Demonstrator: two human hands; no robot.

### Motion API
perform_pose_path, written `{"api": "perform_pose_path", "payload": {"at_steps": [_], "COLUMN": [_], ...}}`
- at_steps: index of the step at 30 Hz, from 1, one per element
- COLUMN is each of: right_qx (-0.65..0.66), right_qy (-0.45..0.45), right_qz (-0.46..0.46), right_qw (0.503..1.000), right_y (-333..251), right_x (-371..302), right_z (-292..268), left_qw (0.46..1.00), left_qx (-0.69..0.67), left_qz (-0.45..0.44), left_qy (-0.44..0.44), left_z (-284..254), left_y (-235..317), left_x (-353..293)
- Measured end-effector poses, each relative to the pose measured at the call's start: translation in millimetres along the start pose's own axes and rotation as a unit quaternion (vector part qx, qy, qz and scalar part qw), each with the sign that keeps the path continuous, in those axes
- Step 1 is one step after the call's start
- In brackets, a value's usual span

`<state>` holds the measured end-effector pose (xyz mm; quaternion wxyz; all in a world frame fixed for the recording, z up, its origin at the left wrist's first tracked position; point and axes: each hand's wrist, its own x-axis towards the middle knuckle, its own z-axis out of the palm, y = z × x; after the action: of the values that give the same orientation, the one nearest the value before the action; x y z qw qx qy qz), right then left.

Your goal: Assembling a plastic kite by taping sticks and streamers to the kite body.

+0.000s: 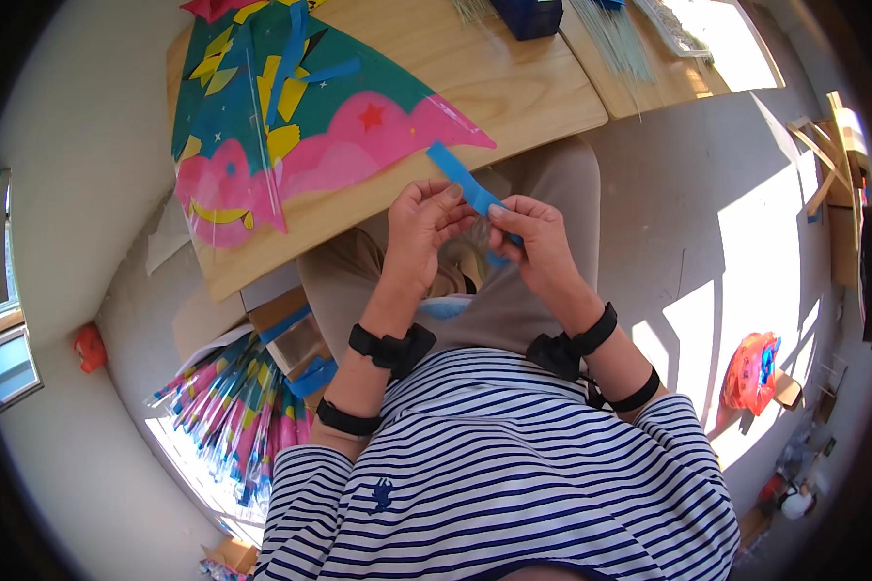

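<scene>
A narrow blue strip [462, 177] of ribbon or thin fabric is stretched slantwise between my hands, above my lap. My left hand [424, 228] pinches it along its length, leaving the upper end free past the fingertips. The thumb and fingers of my right hand [538, 240] are closed on its lower part, where more blue shows beneath the fingers. In front of my hands, a kite-like sheet [358, 136] in green and pink lies on the wooden table. Blue strips [286, 68] and yellow cut pieces [283, 142] rest on the sheet.
At the table's back stand a dark blue bin [530, 17] and a bundle of thin pale sticks [615, 39]. Left of my legs, many rolled colourful sheets [247, 416] lie near a cardboard box [286, 315]. A red plastic bag [752, 373] sits on the floor at right.
</scene>
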<state>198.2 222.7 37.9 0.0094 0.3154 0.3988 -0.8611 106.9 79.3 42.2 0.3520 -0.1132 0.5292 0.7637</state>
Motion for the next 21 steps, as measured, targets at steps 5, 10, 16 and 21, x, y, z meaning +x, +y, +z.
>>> {"api": "perform_pose_path", "payload": {"at_steps": [5,10,16,21], "right_qx": [-0.025,0.046,0.026,0.008], "right_qy": [-0.06,-0.162,-0.264,-0.229], "right_qz": [0.011,0.11,0.095,0.066], "right_qw": [0.998,0.98,0.959,0.971], "right_y": [-0.6,-23.1,-13.2,-16.7], "right_x": [-9.1,-19.2,-9.1,-14.5], "right_z": [0.6,14.1,17.8,28.4], "left_qw": [0.997,0.984,0.967,0.953], "left_qx": [-0.05,-0.058,-0.082,-0.117], "left_qz": [0.059,0.126,0.147,0.161], "left_qy": [-0.02,-0.112,-0.191,-0.227], "left_z": [-9.7,-1.0,5.2,-2.0], "left_y": [0.5,20.6,36.7,32.7], "left_x": [5.6,-8.9,-17.7,-17.8]}}
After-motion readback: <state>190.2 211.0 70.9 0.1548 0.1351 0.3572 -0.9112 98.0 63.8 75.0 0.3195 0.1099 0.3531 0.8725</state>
